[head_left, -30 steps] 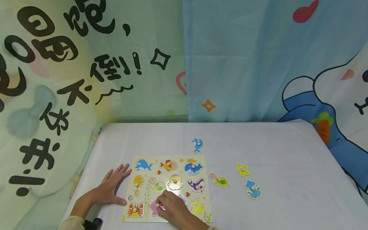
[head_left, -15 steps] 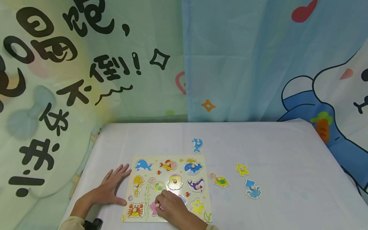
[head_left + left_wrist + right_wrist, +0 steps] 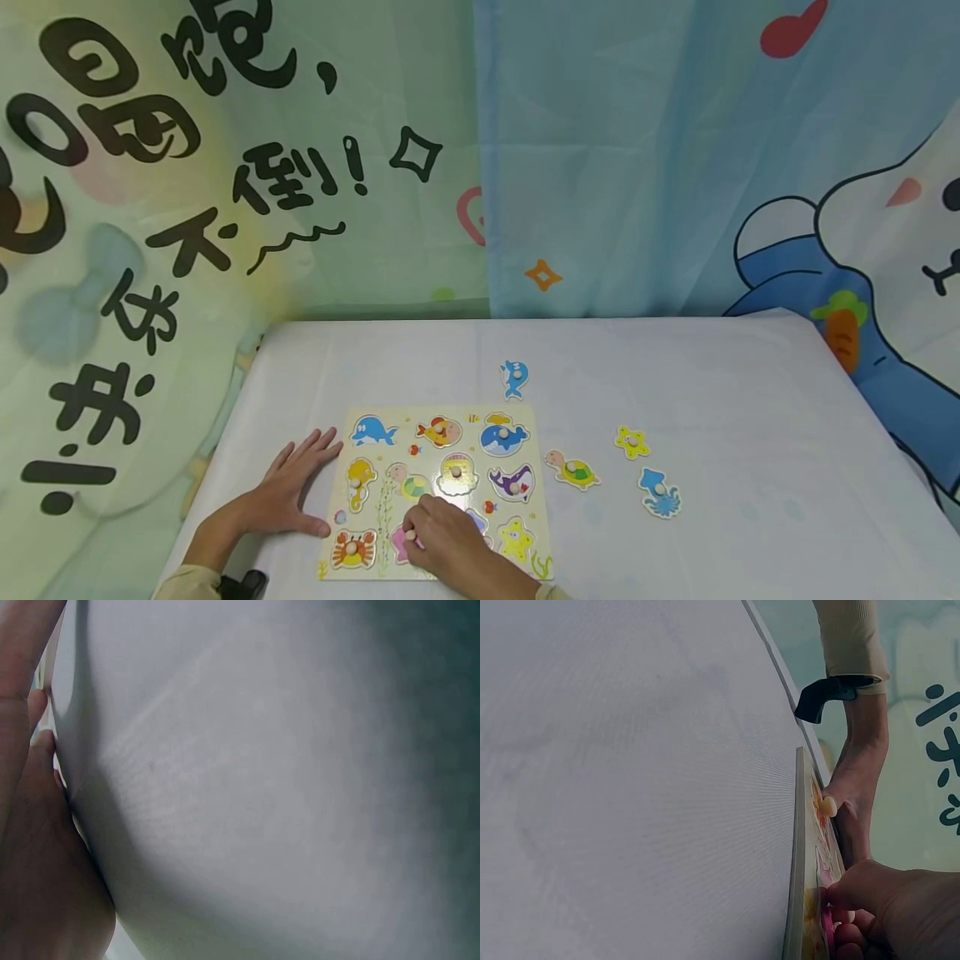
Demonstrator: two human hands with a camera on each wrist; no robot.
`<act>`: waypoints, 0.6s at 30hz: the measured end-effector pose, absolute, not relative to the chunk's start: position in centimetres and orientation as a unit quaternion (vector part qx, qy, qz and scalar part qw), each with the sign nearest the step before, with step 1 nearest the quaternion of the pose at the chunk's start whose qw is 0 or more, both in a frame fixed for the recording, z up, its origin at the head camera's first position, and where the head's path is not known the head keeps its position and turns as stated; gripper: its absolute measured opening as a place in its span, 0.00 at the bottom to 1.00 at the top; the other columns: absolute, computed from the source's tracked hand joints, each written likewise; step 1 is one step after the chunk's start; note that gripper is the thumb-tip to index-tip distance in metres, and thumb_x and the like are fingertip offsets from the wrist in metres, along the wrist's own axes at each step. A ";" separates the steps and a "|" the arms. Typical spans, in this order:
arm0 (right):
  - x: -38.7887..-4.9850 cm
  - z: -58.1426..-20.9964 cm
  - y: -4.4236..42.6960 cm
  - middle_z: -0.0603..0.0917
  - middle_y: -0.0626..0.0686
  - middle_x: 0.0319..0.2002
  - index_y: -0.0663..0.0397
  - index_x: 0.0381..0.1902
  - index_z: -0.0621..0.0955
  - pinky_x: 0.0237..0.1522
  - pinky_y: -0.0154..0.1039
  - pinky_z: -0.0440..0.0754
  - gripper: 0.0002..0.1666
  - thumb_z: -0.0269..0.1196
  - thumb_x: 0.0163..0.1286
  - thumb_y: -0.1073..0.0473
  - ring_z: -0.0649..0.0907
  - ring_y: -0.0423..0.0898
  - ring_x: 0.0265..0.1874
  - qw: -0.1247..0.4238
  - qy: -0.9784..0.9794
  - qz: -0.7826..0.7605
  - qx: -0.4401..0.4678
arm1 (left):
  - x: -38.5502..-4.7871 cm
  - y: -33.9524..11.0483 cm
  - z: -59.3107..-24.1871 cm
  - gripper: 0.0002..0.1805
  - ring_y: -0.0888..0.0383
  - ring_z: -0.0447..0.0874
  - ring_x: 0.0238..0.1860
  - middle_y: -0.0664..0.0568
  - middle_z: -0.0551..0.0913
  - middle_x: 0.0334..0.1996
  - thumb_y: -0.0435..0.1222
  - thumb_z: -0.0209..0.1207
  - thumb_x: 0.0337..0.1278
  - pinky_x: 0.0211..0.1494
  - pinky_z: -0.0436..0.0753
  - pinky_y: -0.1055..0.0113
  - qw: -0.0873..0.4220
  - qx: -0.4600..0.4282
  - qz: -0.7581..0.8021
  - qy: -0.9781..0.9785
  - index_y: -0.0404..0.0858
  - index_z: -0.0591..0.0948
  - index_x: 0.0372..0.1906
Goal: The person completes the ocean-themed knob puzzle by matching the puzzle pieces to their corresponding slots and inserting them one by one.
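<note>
A pale yellow knobbed puzzle board point(image 3: 420, 575) with sea animals lies on the white table. My right hand point(image 3: 453, 546) is over its lower middle, fingers curled. Thumb and fingers pinch the knob of a pink puzzle piece point(image 3: 400, 543), most of which the hand hides. In the right wrist view the pink piece point(image 3: 826, 919) shows beside the thumb. Spread flat at the board's left edge, my left hand point(image 3: 288, 490) rests with straight fingers, its thumb at the edge near the crab piece point(image 3: 354, 549). The left wrist view catches only part of the left hand point(image 3: 45, 862).
Loose pieces lie off the board: a blue dolphin-like piece point(image 3: 515, 379) behind it, and a turtle point(image 3: 573, 472), a yellow star point(image 3: 632, 443) and a blue squid-like piece point(image 3: 661, 495) to its right. Printed curtains point(image 3: 600, 167) hang behind the table point(image 3: 765, 442).
</note>
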State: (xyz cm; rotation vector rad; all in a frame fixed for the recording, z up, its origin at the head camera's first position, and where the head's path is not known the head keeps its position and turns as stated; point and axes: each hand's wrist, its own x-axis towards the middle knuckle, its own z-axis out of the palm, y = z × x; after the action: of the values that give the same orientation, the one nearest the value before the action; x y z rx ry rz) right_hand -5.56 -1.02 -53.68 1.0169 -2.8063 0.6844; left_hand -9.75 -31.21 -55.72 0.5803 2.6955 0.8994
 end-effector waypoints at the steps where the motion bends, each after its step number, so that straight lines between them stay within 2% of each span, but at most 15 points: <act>1: -5.6 -53.6 -1.0 0.72 0.39 0.24 0.46 0.29 0.81 0.25 0.18 0.58 0.06 0.69 0.51 0.58 0.65 0.30 0.23 0.038 -0.916 0.224 0.331 | -9.7 -31.2 -55.8 0.63 0.50 0.37 0.79 0.41 0.51 0.77 0.61 0.74 0.27 0.76 0.31 0.48 0.117 0.200 0.308 0.922 0.44 0.59 0.74; 4: -5.6 -53.6 -1.1 0.72 0.39 0.25 0.46 0.29 0.81 0.25 0.18 0.58 0.06 0.69 0.52 0.57 0.65 0.30 0.23 0.029 -0.917 0.223 0.330 | -9.7 -31.3 -55.8 0.63 0.52 0.36 0.80 0.42 0.51 0.77 0.61 0.73 0.28 0.76 0.30 0.54 0.116 0.201 0.311 0.922 0.45 0.59 0.74; 8: -5.6 -53.5 -1.3 0.72 0.39 0.25 0.46 0.30 0.82 0.25 0.19 0.59 0.07 0.69 0.54 0.55 0.65 0.30 0.23 0.017 -0.917 0.222 0.330 | -9.8 -31.5 -55.8 0.63 0.44 0.38 0.79 0.42 0.50 0.78 0.60 0.74 0.27 0.72 0.36 0.38 0.126 0.196 0.302 0.924 0.45 0.59 0.75; 11: -5.6 -53.4 -1.4 0.72 0.39 0.25 0.46 0.31 0.82 0.25 0.19 0.58 0.07 0.69 0.55 0.55 0.65 0.30 0.23 0.015 -0.918 0.221 0.330 | -9.9 -31.6 -55.7 0.63 0.40 0.39 0.78 0.41 0.50 0.78 0.60 0.74 0.27 0.69 0.40 0.31 0.127 0.199 0.293 0.927 0.45 0.58 0.75; 18: -5.6 -53.3 -1.7 0.71 0.40 0.24 0.47 0.30 0.82 0.25 0.19 0.57 0.06 0.67 0.54 0.56 0.64 0.31 0.23 0.011 -0.922 0.212 0.324 | -9.9 -31.4 -55.7 0.63 0.40 0.39 0.78 0.41 0.50 0.77 0.60 0.75 0.27 0.68 0.40 0.31 0.128 0.201 0.292 0.926 0.46 0.59 0.75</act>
State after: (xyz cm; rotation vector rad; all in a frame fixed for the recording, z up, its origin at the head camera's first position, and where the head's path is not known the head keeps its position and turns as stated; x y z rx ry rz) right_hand -5.58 -1.66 -53.30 1.0103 -2.8761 0.6603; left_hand -9.93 -31.45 -55.67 0.5837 2.6948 0.8495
